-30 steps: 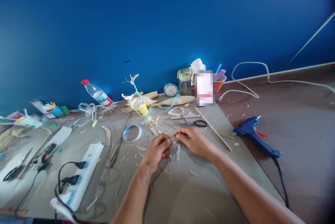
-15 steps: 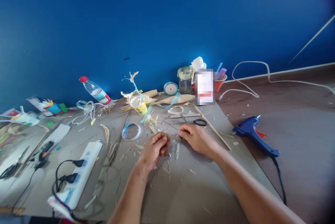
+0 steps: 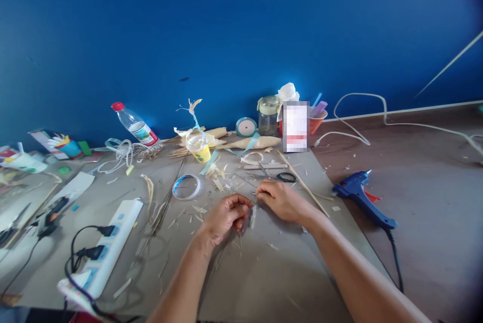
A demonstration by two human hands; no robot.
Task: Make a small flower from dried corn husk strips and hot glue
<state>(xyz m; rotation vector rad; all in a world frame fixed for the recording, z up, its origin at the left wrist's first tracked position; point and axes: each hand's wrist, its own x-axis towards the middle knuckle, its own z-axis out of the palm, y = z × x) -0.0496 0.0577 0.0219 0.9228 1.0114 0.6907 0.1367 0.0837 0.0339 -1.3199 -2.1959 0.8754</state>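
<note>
Close together over the middle of the table are my left hand (image 3: 227,216) and my right hand (image 3: 279,200). Thumb and fingers of the left are pinched; whatever lies between them is too small to make out. The right hand's fingers are also closed in a pinch, with their tips turned toward the left hand, and a tiny thing at them cannot be told. Just behind the right hand lie black-handled scissors (image 3: 287,177). A roll of tape (image 3: 186,187) rests to the left, and pale husk scraps (image 3: 218,177) are scattered around.
A blue glue gun (image 3: 364,199) lies at right, its cord trailing forward. At left is a white power strip (image 3: 116,242) with black plugs. Along the blue wall stand a yellow cup (image 3: 202,153), a glass jar (image 3: 268,119) and a tilted water bottle (image 3: 138,129). A thin stick (image 3: 305,184) lies behind my right forearm.
My left hand has moved slightly right, nearer my right hand, and the gap between them is smaller. The view has shifted a little. Both hands remain pinched.
</note>
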